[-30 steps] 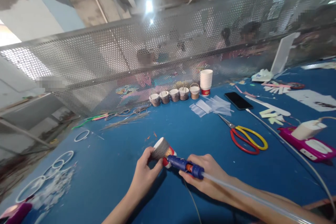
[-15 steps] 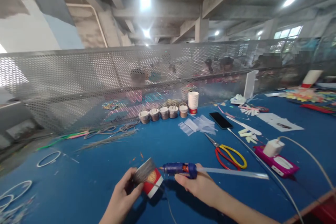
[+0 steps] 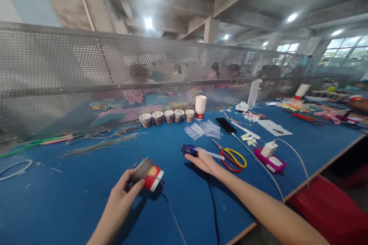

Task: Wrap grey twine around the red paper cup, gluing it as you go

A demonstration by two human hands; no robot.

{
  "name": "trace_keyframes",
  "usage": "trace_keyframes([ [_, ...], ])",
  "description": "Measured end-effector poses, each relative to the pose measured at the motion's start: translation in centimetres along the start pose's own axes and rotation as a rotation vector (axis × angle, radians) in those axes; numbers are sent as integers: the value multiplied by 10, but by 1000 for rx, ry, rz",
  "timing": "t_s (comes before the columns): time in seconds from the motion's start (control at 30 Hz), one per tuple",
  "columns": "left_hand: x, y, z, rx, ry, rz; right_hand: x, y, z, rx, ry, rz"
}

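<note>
My left hand (image 3: pixel 126 191) grips a red and white paper cup (image 3: pixel 153 178), tilted on its side above the blue table. Grey cord is wound round part of the cup, and its loose end (image 3: pixel 172 210) trails down toward the near edge. To the right, my right hand (image 3: pixel 203 159) is closed round a blue glue gun (image 3: pixel 189 150) held apart from the cup. A translucent glue stick (image 3: pixel 211 154) sticks out of the gun's back, and a black cable (image 3: pixel 213 206) hangs below. Scissors (image 3: pixel 230 157) with red and yellow handles lie just beside my right hand.
Several wrapped cups (image 3: pixel 169 116) and a stack of paper cups (image 3: pixel 200 106) stand along the perforated metal screen (image 3: pixel 115 65). Clear plastic strips (image 3: pixel 202 129), a phone (image 3: pixel 225 125) and a pink power strip (image 3: pixel 270 160) lie right. Cord bundles (image 3: pixel 100 145) lie left; a red stool (image 3: pixel 327 206) stands below.
The glue gun has moved away from the cup, up and to the right, and turned in my right hand. My left hand still holds the cup. The view has swung to the right.
</note>
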State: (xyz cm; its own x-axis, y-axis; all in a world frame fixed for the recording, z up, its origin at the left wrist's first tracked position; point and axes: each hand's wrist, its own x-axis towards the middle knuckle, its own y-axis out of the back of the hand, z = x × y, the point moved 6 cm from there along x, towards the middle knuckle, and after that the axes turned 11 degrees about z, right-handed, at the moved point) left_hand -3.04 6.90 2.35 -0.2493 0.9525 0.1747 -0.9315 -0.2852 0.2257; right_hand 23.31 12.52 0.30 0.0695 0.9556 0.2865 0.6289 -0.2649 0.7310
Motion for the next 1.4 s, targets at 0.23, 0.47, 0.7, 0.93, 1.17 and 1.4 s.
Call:
trace_keyframes([
  [0.23,-8,-4,10,-61,-7,-6,-47,39,6,-122,49,5],
  [0.47,-16,-14,8,-51,-3,-110,-87,46,-58,216,168,-95],
  [0.7,-18,-15,5,62,-94,-115,-48,-26,-77,587,-148,-279],
  [0.93,-19,-14,2,141,-172,-102,-51,-24,-77,414,9,-237],
  [1.17,-23,-21,-2,160,-112,-184,-58,-13,-85,343,313,-109],
  [1.4,-27,-27,3,104,47,-278,-62,-3,-86,120,357,-68],
])
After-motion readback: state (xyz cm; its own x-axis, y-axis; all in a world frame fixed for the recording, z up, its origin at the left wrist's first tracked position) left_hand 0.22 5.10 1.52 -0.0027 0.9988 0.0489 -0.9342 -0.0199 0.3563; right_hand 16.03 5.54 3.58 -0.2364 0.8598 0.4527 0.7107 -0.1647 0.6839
